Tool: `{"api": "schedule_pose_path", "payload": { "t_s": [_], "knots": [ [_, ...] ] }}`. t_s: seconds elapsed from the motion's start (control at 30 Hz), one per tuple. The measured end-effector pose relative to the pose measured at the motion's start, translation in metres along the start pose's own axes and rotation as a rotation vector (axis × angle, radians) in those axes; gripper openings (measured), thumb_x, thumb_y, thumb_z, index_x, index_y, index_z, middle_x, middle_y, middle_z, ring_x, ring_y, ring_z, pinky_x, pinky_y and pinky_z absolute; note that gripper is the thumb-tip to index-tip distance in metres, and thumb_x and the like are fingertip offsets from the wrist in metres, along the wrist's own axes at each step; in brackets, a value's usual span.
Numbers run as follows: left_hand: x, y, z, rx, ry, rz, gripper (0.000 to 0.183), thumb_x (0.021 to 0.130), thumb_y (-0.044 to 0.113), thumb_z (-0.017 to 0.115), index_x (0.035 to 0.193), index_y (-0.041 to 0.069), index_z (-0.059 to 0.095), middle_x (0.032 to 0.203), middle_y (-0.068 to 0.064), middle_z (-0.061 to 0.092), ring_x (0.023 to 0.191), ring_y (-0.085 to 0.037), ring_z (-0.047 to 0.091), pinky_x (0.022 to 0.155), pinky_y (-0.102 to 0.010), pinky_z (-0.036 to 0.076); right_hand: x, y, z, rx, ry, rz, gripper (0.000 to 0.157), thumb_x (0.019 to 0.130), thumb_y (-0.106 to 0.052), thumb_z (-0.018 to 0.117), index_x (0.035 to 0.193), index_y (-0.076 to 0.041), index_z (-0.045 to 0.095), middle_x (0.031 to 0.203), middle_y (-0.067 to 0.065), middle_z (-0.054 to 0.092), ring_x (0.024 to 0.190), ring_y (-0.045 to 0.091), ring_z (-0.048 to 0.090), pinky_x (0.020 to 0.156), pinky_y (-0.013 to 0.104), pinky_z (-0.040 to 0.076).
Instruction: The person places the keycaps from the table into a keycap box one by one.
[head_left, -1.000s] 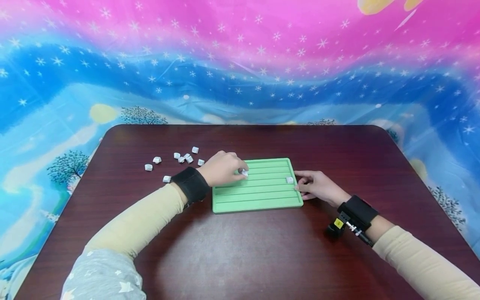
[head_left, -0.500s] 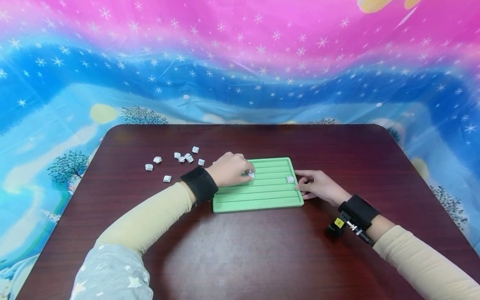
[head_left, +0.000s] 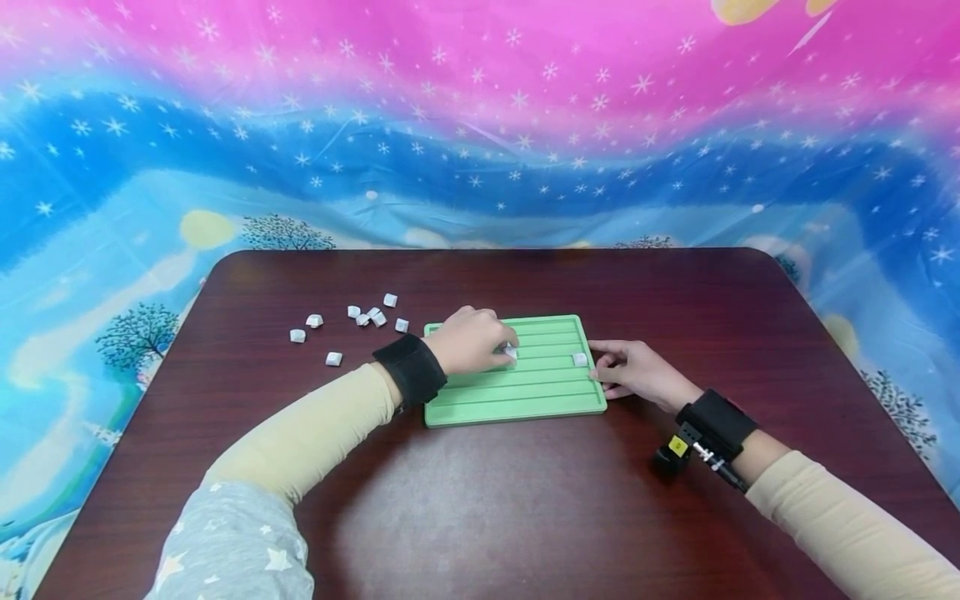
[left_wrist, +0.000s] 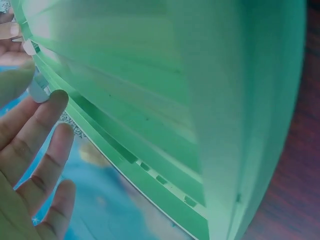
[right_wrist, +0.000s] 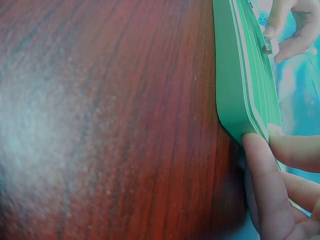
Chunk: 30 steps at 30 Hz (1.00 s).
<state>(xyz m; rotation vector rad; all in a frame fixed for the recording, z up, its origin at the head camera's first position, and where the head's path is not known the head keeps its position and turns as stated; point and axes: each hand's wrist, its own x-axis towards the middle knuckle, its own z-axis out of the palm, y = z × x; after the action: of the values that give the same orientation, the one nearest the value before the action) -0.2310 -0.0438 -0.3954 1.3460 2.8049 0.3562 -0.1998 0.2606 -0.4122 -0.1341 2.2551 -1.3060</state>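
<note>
My left hand [head_left: 474,340] is above the left half of a ribbed light-green tray [head_left: 517,410]. Its thumb and index finger pinch a small white keycap [head_left: 511,352]; in the left wrist view, that keycap [left_wrist: 38,89] shows between the fingertips, the other fingers spread. At the tray's right edge, my right hand [head_left: 637,372] holds the rim, with the index finger extended towards the back and other fingers curled. A second keycap [head_left: 580,360] sits on the tray close to that edge. In the right wrist view, the right fingers [right_wrist: 262,175] touch the tray's corner.
Several loose white keycaps [head_left: 377,317] lie scattered on the dark wooden table [head_left: 480,500], left of the tray. One keycap [head_left: 333,359] lies nearer the left forearm. A patterned pink and blue cloth [head_left: 480,125] hangs behind the table.
My left hand has moved a little to the right over the tray, carrying the pinched keycap. The right hand and tray have stayed in place.
</note>
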Motion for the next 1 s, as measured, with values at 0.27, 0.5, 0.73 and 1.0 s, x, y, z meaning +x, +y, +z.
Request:
{"api": "schedule_pose_path", "payload": {
  "t_s": [0.27,0.5,0.73,1.0],
  "knots": [
    [0.005,0.001,-0.002,0.018,-0.011,0.001,0.019,0.098,0.026,0.072,0.114,0.018,0.079,0.100,0.007,0.076,0.088,-0.016,0.063,0.073,-0.036,0.046,0.000,0.000,0.000,0.000,0.000,-0.005,0.066,0.102,-0.004,0.062,0.158,0.005,0.029,0.102,0.017,0.057,0.087,0.018,0.067,0.075,0.030,0.059],
    [0.013,0.004,-0.001,0.032,-0.018,0.015,0.020,0.099,0.027,0.071,0.115,0.018,0.079,0.100,0.007,0.076,0.088,-0.016,0.062,0.071,-0.034,0.045,0.000,-0.001,0.001,0.005,-0.003,-0.011,0.067,0.101,-0.005,0.064,0.158,0.005,0.029,0.103,0.017,0.057,0.086,0.019,0.066,0.075,0.031,0.059],
    [0.021,0.012,-0.001,0.031,-0.016,0.015,0.017,0.097,0.025,0.072,0.111,0.019,0.080,0.097,0.008,0.075,0.088,-0.015,0.063,0.071,-0.034,0.046,0.001,-0.003,0.002,0.014,0.006,-0.004,0.068,0.101,-0.003,0.064,0.158,0.005,0.030,0.104,0.017,0.057,0.086,0.019,0.067,0.074,0.031,0.060],
    [0.027,0.020,-0.002,0.026,-0.023,-0.010,0.018,0.098,0.026,0.072,0.112,0.017,0.079,0.098,0.006,0.076,0.088,-0.013,0.066,0.071,-0.033,0.046,0.000,-0.003,0.002,0.018,-0.006,-0.020,0.067,0.101,-0.002,0.064,0.158,0.006,0.029,0.104,0.019,0.057,0.086,0.020,0.067,0.075,0.032,0.060]
  ]
}}
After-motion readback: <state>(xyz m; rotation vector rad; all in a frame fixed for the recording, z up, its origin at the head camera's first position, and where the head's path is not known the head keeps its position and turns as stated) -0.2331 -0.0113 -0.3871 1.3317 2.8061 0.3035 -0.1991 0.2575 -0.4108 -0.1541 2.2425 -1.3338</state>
